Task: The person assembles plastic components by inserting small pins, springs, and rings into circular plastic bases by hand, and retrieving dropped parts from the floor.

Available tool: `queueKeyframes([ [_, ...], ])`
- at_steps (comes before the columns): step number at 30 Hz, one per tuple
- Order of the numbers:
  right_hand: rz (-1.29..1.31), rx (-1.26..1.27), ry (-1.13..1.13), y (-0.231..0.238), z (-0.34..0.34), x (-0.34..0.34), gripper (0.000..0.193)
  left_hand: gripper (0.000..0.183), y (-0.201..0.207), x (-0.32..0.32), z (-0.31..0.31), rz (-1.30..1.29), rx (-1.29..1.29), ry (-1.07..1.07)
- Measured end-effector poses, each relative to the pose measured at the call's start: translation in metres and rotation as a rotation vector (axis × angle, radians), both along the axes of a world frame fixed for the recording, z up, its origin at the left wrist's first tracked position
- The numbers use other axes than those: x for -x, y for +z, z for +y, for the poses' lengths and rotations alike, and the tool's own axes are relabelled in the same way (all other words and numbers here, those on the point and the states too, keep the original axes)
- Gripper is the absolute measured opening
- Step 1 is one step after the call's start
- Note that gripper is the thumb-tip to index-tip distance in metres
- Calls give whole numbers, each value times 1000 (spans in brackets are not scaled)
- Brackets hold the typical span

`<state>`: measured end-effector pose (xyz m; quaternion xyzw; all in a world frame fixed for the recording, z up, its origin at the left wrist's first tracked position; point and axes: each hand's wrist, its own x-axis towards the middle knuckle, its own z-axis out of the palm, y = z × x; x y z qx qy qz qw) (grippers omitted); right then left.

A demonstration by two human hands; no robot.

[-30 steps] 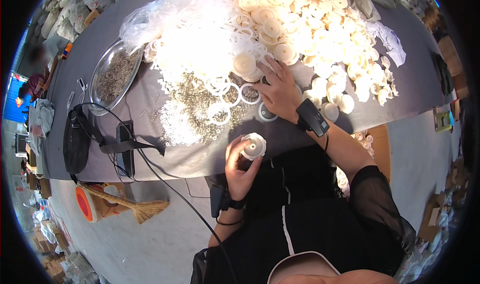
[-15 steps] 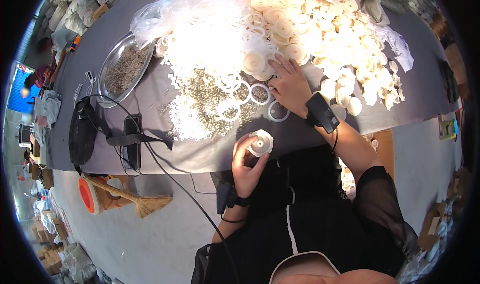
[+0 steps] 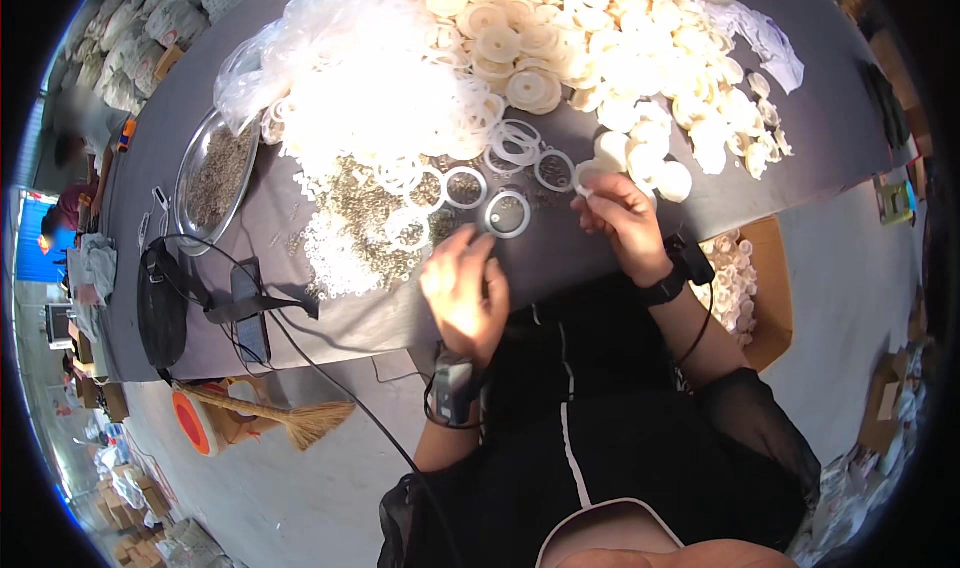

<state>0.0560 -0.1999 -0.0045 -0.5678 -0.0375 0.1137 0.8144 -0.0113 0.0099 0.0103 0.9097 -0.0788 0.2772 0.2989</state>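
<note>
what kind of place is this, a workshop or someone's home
Most likely a small assembly workshop, not a home. A long grey worktable carries bulk heaps of white plastic rings and cream discs, a metal tray of small parts sits to the left, and stuffed sacks line the far edge.

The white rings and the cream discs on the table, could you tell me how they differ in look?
The white rings are open hoops showing the table through them; the cream discs are solid and thicker. The rings lie near the hands, the discs heaped farther back. Both are round and pale.
</note>
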Motion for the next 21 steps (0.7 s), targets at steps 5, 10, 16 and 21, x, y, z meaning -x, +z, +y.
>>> queueKeyframes([
  [5,129,-156,-90,-13,-11,25,15,24,-2,-37,-47,112,-156,-101],
  [10,158,-158,-17,-12,-14,29,16,17,-8,-56,-54,160,-298,2],
  [16,190,-207,27,-1,-6,21,20,20,-5,-49,-50,61,34,-142],
  [21,195,-249,120,-2,1,9,17,21,-5,-42,-52,125,243,-275],
])
